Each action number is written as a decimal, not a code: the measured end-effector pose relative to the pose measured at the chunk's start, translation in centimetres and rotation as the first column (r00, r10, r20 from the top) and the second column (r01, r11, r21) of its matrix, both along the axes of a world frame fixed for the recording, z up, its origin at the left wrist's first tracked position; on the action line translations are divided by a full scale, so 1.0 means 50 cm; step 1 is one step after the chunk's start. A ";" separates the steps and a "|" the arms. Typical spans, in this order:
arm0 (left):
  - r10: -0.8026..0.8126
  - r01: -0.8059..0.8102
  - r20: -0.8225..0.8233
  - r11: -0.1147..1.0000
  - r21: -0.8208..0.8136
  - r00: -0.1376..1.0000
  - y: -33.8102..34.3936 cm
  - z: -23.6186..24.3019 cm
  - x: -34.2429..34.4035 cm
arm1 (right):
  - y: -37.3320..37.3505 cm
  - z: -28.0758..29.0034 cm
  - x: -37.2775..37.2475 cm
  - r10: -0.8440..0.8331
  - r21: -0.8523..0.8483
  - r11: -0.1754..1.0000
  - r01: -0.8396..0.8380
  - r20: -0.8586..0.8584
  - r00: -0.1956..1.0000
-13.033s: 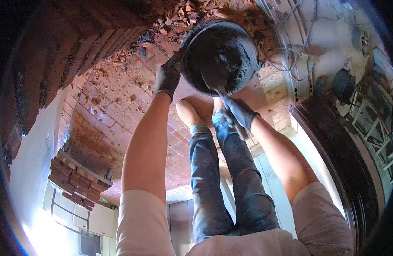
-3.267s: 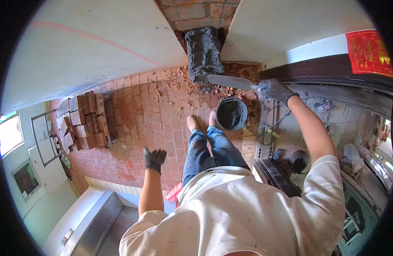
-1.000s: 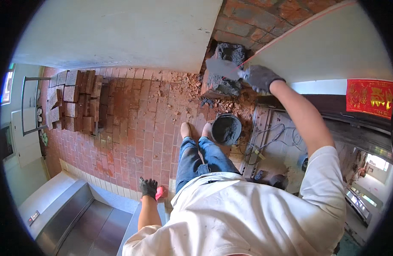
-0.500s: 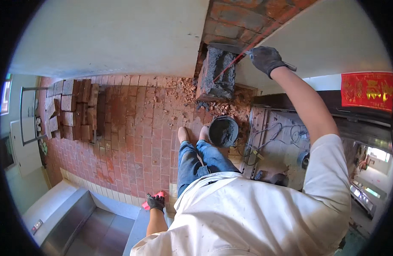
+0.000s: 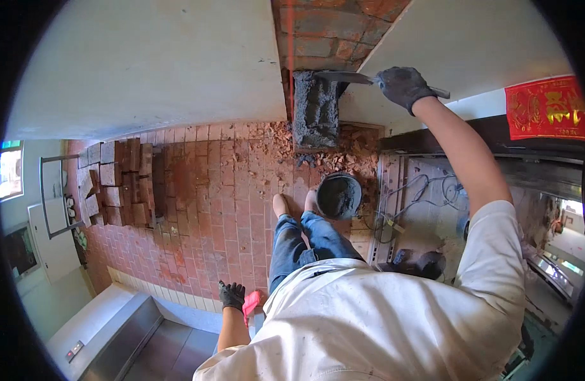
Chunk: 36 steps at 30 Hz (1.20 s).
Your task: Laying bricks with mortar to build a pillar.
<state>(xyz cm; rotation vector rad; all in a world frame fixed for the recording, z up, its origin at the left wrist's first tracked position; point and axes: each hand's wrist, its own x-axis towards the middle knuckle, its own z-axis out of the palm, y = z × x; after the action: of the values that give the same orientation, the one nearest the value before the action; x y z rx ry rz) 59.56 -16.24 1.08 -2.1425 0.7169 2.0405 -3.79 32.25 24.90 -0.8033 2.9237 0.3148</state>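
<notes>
My right hand [image 5: 403, 86], in a dark glove, is raised and grips the handle of a trowel [image 5: 346, 77]. The trowel's blade rests on top of a column of wet grey mortar [image 5: 315, 108] packed into a gap in the brick wall [image 5: 318, 38]. My left hand [image 5: 231, 296], also gloved, hangs low behind me next to a pink object [image 5: 251, 303]; whether it holds the object is unclear. A round bucket of grey mortar [image 5: 339, 195] stands on the brick floor just right of my feet [image 5: 292, 204].
Broken brick rubble [image 5: 356, 155] lies at the foot of the wall. A stack of bricks [image 5: 124, 184] stands to the left. Cables [image 5: 426, 190] lie on a grey slab at right, below a red banner [image 5: 546, 109]. A metal step [image 5: 114, 336] is at lower left.
My right hand has brought the trowel up to the top of the mortar column. My left hand stays low near the pink object. The view has tilted slightly.
</notes>
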 end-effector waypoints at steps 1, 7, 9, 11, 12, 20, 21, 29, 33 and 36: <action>0.001 0.000 0.033 0.999 -0.036 0.999 0.005 0.022 -0.023 | 0.000 -0.004 0.001 -0.014 0.001 1.000 0.014 0.004 1.000; -0.016 0.022 0.061 0.993 -0.112 0.998 0.015 0.069 -0.037 | 0.023 -0.034 0.055 -0.092 -0.034 0.995 0.091 -0.008 0.996; -0.085 0.099 0.085 0.978 -0.182 0.993 0.008 0.054 -0.020 | 0.033 -0.044 0.063 -0.039 -0.043 0.998 0.037 -0.063 0.997; -0.207 0.207 0.024 0.952 -0.225 0.978 -0.001 0.039 -0.011 | 0.041 -0.051 0.081 0.040 -0.068 0.996 -0.051 -0.161 0.986; -0.337 0.333 0.037 0.895 -0.298 0.941 -0.008 0.035 -0.010 | 0.052 -0.051 0.104 -0.062 -0.209 0.977 0.043 -0.084 0.995; 0.033 0.020 0.133 0.928 -0.373 0.991 -0.038 0.044 -0.026 | 0.085 -0.206 0.424 -0.445 -0.636 -0.007 0.772 0.693 0.567; 0.048 -0.005 0.125 0.947 -0.321 0.991 -0.050 0.033 -0.017 | 0.078 -0.235 0.460 -0.463 -0.543 -0.103 0.833 0.768 0.443; -0.570 0.698 0.405 0.605 -0.382 0.715 -0.313 -0.139 0.032 | -0.181 -0.364 0.618 -0.159 0.037 -0.107 0.994 0.986 -0.054; -0.768 0.958 0.622 -0.041 -0.285 0.152 -0.690 -0.268 -0.139 | -0.409 -0.414 0.665 -0.180 0.223 -0.127 0.966 0.953 -0.244; -0.285 0.253 -0.063 0.919 -0.303 0.956 -1.009 -0.363 -0.364 | -0.593 -0.422 0.701 -0.206 0.348 -0.191 0.918 0.900 -0.384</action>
<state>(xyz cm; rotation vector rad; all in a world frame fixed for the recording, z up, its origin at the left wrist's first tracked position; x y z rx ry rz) 41.35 -66.70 -17.06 -1.9398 1.3248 2.0143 31.26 2.61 3.80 1.1677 1.4588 -1.1579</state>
